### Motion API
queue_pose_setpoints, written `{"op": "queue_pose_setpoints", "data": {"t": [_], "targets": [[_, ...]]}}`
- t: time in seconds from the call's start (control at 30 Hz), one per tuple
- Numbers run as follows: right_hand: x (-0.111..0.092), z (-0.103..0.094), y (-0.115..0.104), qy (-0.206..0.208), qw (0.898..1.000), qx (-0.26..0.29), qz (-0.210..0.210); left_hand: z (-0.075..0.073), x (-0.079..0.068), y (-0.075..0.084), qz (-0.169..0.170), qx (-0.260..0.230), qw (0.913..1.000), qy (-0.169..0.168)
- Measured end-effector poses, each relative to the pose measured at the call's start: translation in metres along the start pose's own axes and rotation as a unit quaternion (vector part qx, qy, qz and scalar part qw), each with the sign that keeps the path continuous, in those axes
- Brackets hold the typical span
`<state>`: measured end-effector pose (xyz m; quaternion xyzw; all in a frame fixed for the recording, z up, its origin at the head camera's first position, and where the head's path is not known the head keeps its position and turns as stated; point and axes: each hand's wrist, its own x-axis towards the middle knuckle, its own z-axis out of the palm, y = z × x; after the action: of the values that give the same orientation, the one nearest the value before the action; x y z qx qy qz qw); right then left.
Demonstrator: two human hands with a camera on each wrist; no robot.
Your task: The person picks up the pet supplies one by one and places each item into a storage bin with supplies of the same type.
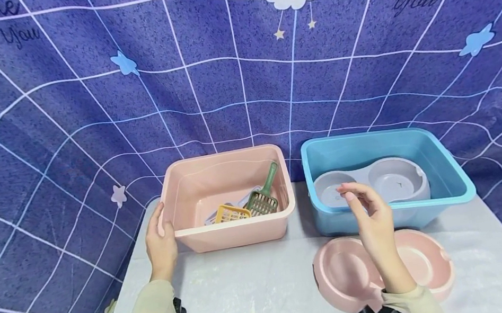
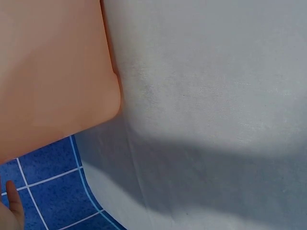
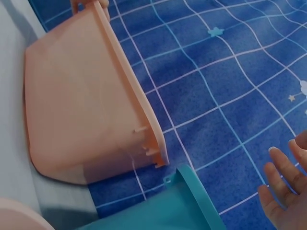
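At the left, my left hand (image 1: 161,244) grips the front left corner of a pink litter bin (image 1: 233,236), its thumb and fingers on either side of the rim. Inside that bin lie a green litter scoop (image 1: 264,200), a yellow scoop (image 1: 231,213) and a pale grey one partly hidden behind them. My right hand (image 1: 376,222) hovers by the front rim of a blue bin (image 1: 432,211), fingers loosely bent, holding nothing. A grey double pet bowl (image 1: 369,174) sits within the blue bin. Below my right hand, a pink double pet bowl (image 1: 345,277) rests on the table, partly covered by the forearm.
Both bins stand side by side at the back of a table with a pale cloth (image 1: 246,291). A blue gridded curtain (image 1: 220,75) with stars and clouds hangs close behind and along the sides. A narrow gap separates the two bins.
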<state>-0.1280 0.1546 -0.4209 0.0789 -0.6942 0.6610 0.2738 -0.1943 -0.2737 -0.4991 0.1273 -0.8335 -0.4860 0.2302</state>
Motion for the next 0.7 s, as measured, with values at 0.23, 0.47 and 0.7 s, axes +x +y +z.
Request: {"op": "queue_pose_setpoints", "data": {"t": [0.23,0.47,0.7], "targets": [[0.002,-0.008,0.001,0.025,1.0,-0.001,0.0,0.0,0.0,0.001,-0.002,-0.003,1.0,0.001],[0.006,-0.017,0.001,0.053,0.999,0.003,-0.006,0.0,0.0,0.001,-0.004,-0.003,1.0,-0.001],[0.011,-0.029,0.004,0.071,0.997,-0.02,-0.005,0.001,0.001,0.0,-0.001,0.002,1.0,0.003]]}}
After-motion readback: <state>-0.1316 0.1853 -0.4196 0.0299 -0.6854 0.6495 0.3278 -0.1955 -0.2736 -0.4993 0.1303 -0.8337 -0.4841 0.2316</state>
